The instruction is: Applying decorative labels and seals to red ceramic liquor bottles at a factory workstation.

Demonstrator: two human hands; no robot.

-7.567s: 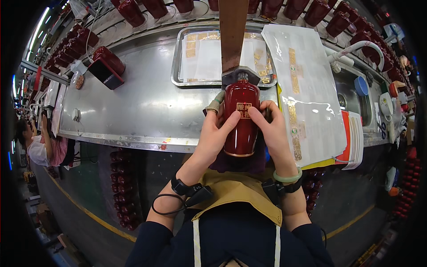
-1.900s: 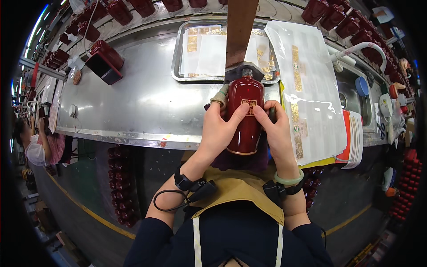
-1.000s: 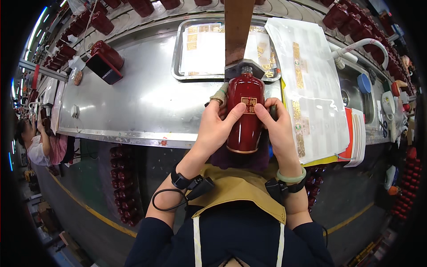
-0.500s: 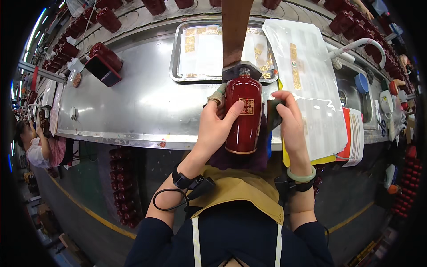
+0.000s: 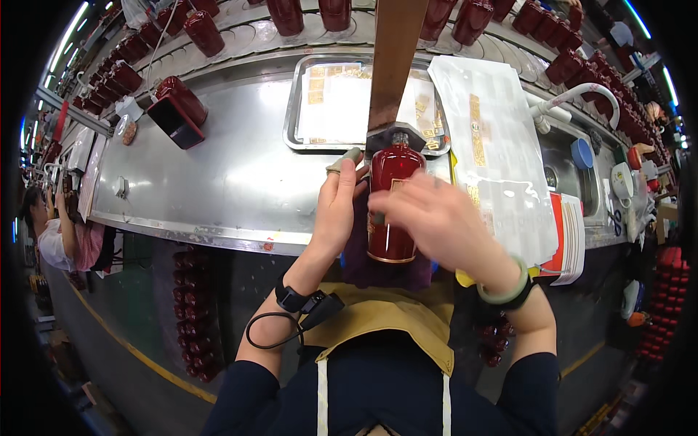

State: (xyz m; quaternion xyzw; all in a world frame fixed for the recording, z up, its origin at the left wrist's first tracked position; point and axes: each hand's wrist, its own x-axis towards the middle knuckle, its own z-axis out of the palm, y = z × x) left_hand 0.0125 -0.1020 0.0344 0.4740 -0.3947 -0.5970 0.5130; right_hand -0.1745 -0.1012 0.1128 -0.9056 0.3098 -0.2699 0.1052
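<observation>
A dark red bottle (image 5: 392, 243) lies with its neck pointing away from me, at the near edge of the metal bench. A purple cloth (image 5: 363, 270) is under it, and its neck meets a dark angular block (image 5: 413, 135). My left hand (image 5: 337, 207) is beside the bottle's left side, fingers stretched out and nothing gripped; a grey cover sits on one fingertip. Over the bottle's front is my right hand (image 5: 443, 218), smeared by motion and partly hiding the gold label (image 5: 397, 184). A small dark patch shows at its fingertips; what it is I cannot make out.
Behind the block rises a brown post (image 5: 396, 65). A metal tray (image 5: 289, 123) holds sheets with gold labels; clear sheets (image 5: 502, 123) lie to the right, near a sink (image 5: 582, 192). A dark red box-like stand (image 5: 174, 120) is left. Bottles (image 5: 287, 16) line the conveyor.
My right hand has swung left from beside the bottle to over its label. The left thumb has lifted off the bottle, and that hand has opened out. My view has shifted slightly.
</observation>
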